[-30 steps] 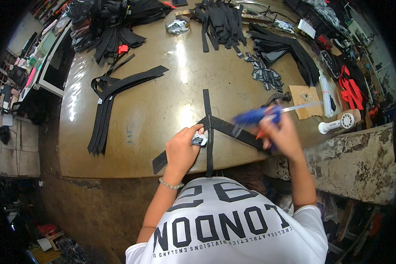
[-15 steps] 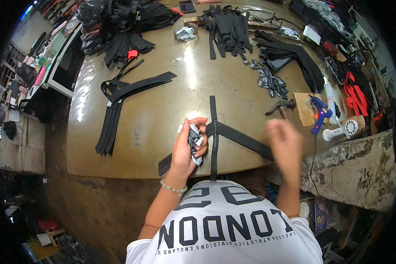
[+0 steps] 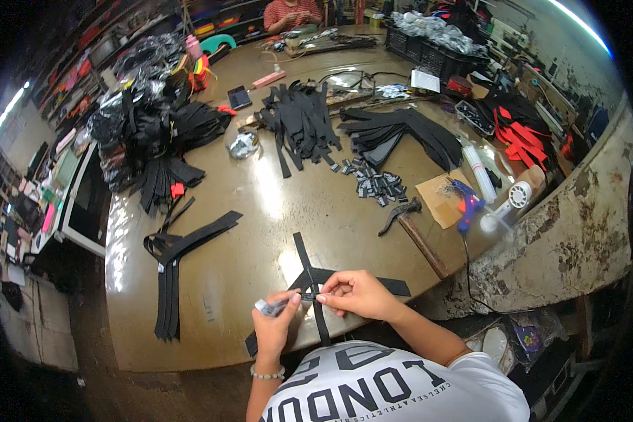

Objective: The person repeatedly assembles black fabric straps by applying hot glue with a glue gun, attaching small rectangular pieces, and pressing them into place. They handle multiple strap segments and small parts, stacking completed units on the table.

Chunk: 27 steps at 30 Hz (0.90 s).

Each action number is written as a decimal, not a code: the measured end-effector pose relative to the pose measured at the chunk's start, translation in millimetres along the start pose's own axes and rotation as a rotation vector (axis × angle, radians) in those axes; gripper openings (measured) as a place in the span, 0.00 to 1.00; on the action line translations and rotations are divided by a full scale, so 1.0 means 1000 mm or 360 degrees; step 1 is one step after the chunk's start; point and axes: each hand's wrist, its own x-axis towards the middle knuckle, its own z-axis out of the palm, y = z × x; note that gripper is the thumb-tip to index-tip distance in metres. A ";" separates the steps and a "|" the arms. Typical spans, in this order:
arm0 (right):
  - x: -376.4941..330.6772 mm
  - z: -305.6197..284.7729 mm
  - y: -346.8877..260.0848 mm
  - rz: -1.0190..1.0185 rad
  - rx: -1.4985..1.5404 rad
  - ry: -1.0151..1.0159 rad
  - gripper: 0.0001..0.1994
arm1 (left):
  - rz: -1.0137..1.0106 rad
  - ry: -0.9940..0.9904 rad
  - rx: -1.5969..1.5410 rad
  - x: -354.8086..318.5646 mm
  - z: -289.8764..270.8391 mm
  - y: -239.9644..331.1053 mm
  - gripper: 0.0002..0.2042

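Note:
My left hand point(image 3: 269, 330), with a beaded bracelet at its wrist, is closed around a bunch of small grey-and-white fabric labels point(image 3: 269, 307). My right hand point(image 3: 362, 295) comes in from the right, thumb and forefinger pinched on the end of one small dark label point(image 3: 308, 297). The label spans the gap between the fingertips of both hands. Directly beneath lie black webbing straps point(image 3: 300, 247) joined in a branching shape at the table's near edge. My hands partly cover the strap joint.
Another joined set of black straps point(image 3: 167, 295) lies to the left. Farther right are a hammer point(image 3: 418, 239), a blue glue gun point(image 3: 469, 204) with its cord, and a pile of small dark labels point(image 3: 378, 184). Black strap bundles point(image 3: 299, 119) lie behind. A person in red point(image 3: 288, 17) sits across the table.
The view has tilted up, showing more of the far table. My right hand has moved left from beyond the straps to meet the left hand, and now pinches a label.

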 end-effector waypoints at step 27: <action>-0.012 0.007 0.005 -0.0396 0.0146 -0.0001 0.12 | 0.0148 0.0004 0.0018 -0.017 0.023 -0.001 0.07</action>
